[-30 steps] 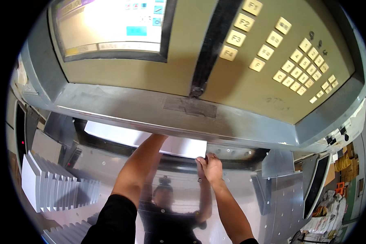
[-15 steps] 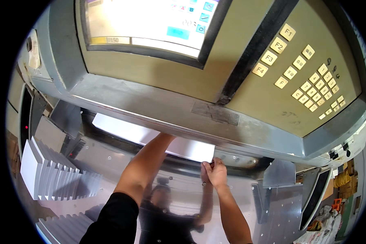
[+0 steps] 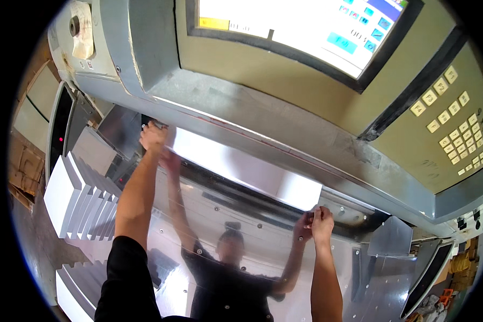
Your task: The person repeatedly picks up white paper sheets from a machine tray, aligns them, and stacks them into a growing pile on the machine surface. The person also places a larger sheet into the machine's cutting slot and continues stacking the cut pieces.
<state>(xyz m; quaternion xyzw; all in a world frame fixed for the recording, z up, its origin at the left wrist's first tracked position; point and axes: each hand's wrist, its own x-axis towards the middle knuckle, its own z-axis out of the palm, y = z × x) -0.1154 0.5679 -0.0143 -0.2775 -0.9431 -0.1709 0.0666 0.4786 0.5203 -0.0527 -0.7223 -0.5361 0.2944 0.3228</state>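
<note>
A long white stack of paper lies on the shiny metal table, partly hidden under the overhanging front of a large machine. My left hand is at the stack's left end, its fingers curled against the edge. At the opposite end, my right hand has thumb and fingers pressed together at the near right corner. Exactly how the fingertips meet the paper is too small to make out. Both arms reach forward over the table, which mirrors them.
Fanned white paper stacks stand to the left, with another pile nearer me. Above are a lit screen and a keypad panel. Metal side guards and a dark sensor column flank the right.
My left hand has come out from under the machine's front and moved left to the stack's end. My right hand stays by the right corner. The view has shifted.
</note>
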